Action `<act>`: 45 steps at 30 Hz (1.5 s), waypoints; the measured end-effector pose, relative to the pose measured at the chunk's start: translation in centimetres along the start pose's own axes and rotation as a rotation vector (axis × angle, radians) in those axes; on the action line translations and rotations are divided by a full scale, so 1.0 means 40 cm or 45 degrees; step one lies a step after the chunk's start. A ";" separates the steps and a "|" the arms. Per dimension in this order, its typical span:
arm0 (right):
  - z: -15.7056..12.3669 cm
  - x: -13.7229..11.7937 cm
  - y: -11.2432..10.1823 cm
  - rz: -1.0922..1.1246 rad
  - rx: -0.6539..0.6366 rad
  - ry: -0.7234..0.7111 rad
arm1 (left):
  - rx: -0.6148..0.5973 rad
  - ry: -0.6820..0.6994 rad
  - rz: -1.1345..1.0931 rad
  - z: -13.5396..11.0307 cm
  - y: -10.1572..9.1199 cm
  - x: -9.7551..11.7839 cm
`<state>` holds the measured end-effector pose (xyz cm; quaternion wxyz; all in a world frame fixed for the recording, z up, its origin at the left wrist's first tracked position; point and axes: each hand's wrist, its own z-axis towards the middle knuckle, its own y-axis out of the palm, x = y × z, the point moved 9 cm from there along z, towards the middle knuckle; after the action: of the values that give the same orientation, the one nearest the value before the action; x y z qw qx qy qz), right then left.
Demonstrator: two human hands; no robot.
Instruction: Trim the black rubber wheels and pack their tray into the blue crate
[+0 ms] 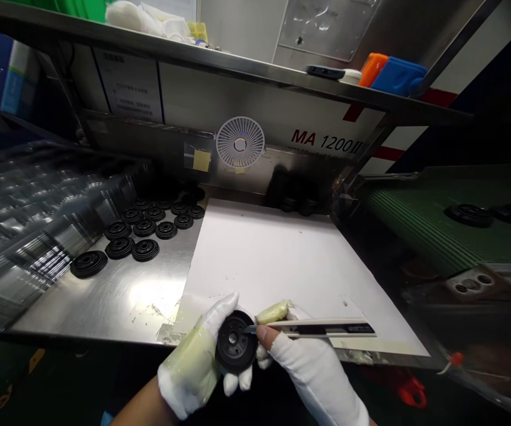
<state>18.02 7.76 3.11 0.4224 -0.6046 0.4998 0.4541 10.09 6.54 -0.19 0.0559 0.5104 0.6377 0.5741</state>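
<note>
In a white glove with a yellowish palm, my left hand (199,355) is closed around a round black plastic wheel (232,354) with a hub hole in its middle. The wheel's face is turned up toward me, just off the table's front edge. My right hand (302,361), gloved in white with the thumb tip bare, grips a white and black utility knife (326,328). The knife's blade points left and lies over the wheel's face near the hub; whether it touches cannot be made out. A yellowish covering wraps one right fingertip.
Several black wheels (144,228) lie on the metal table (148,302) at left, beside stacked clear plastic trays (60,225). A white sheet (273,254) covers the middle. Behind it hangs a small fan (240,142) below a shelf (255,72). At right, a green conveyor (428,219) carries black wheels (468,215).
</note>
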 end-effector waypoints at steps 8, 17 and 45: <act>-0.001 -0.009 0.008 0.002 -0.070 0.023 | -0.033 0.073 0.081 -0.005 0.008 0.007; -0.005 -0.039 -0.044 0.472 0.165 -0.141 | 0.324 0.723 0.722 -0.045 -0.055 0.127; -0.007 -0.050 -0.005 0.365 -0.003 -0.112 | 0.061 0.547 0.665 -0.040 0.023 0.114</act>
<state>18.09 7.97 5.11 0.3741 -0.5071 0.5616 0.5363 7.40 8.56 3.42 -0.2407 0.5250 0.4959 0.6485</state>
